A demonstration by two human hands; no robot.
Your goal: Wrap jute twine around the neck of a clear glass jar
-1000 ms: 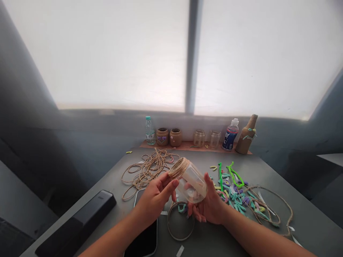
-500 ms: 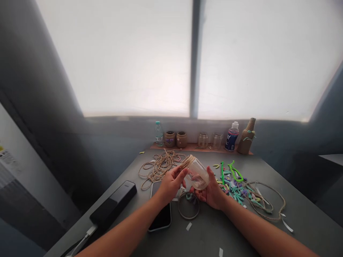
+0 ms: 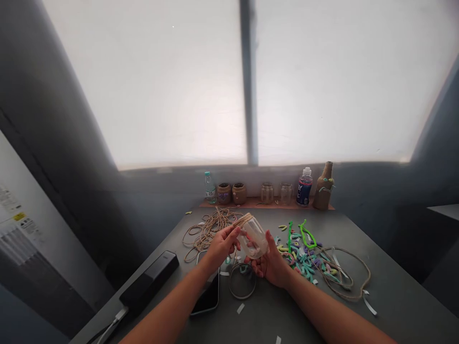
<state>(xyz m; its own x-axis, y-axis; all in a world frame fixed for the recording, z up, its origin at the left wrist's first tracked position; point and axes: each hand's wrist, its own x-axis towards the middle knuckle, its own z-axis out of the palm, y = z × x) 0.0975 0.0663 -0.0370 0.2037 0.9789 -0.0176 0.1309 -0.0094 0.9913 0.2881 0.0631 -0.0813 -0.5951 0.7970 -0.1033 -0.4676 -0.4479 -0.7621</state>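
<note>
Clear glass jar (image 3: pixel 254 237), fragile, slippery, best held at its rough jute-twine collar (image 3: pixel 244 220), being cradled between curled left hand (image 3: pixel 223 244) and curled right hand (image 3: pixel 273 266).

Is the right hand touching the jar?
Touching: the head view shows the right hand cupped under the jar, with the thumb pressed against the jar's side.

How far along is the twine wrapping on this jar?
Done: two twine-covered jars and a twine-wrapped bottle stand on the shelf. In hand: a glass jar, twine wound only around its neck, held by the left hand and right hand. Left, it seems: the jar's bare body, plus two bare glass jars on the shelf.
</note>
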